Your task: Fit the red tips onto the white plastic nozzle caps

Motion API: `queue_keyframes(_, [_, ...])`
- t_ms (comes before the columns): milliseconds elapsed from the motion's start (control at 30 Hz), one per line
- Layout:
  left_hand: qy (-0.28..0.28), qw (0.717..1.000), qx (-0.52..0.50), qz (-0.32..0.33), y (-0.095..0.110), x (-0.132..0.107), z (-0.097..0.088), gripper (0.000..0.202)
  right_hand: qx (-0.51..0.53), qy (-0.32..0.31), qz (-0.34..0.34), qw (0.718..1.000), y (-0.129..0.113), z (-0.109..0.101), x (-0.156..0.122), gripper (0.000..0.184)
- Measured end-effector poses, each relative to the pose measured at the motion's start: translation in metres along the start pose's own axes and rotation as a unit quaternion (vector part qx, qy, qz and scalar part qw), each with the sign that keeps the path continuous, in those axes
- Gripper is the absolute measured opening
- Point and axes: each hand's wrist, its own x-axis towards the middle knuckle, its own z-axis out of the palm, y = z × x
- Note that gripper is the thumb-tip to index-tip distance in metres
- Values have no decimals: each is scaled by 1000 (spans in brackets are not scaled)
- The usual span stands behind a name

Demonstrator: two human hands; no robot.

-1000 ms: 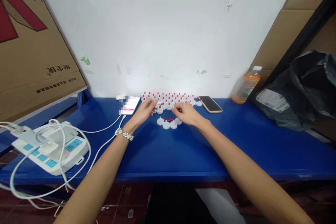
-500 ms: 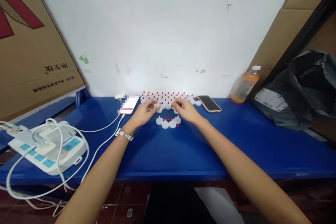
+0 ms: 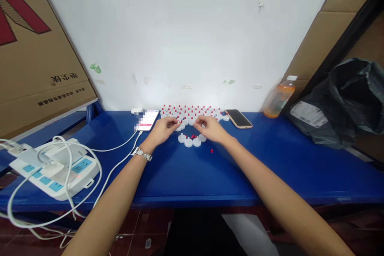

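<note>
Rows of small white caps with red tips (image 3: 192,110) stand at the back of the blue table (image 3: 186,172) against the white wall. In front of them lie three white caps without tips (image 3: 188,142) and a few loose red tips (image 3: 193,136). My left hand (image 3: 163,129) pinches a white cap at the front row, fingers closed. My right hand (image 3: 210,127) is curled with fingertips pinched together just right of it; what it holds is too small to make out. One red tip (image 3: 211,151) lies alone on the table below my right wrist.
A white phone (image 3: 148,119) on a charging cable lies left of the caps, a dark phone (image 3: 238,118) right of them. A white power strip (image 3: 57,168) with cables sits far left. An orange drink bottle (image 3: 280,98) and a black bag (image 3: 342,108) stand at right.
Both hands drew closer together over the front row of caps. A red tip that lay beside the three loose caps now lies apart, lower right on the table.
</note>
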Motion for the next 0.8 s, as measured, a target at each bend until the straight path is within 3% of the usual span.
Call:
queue_keyframes(133, [-26,999,37,-2,-8,-1,-1,27,-44,8,29,999,-5,-15,-18,16])
queue_keyframes(267, [-65,997,29,-26,-10,-2,0,26,-197,-13,72,978,-14,-26,-54,17])
queue_keyframes(467, [-4,995,94,-14,6,-3,4,34,-349,-113,57,928,-16,-27,-89,19])
queue_keyframes(633, [18,992,120,24,14,-2,11,32,-314,-99,14,944,-16,-31,-77,20])
queue_keyframes(733, [30,991,125,33,15,-3,11,31,-252,-56,1,966,-21,-27,-50,24])
queue_keyframes(800, [34,991,128,32,13,-3,10,30,-235,-67,-11,970,-22,-21,-28,24])
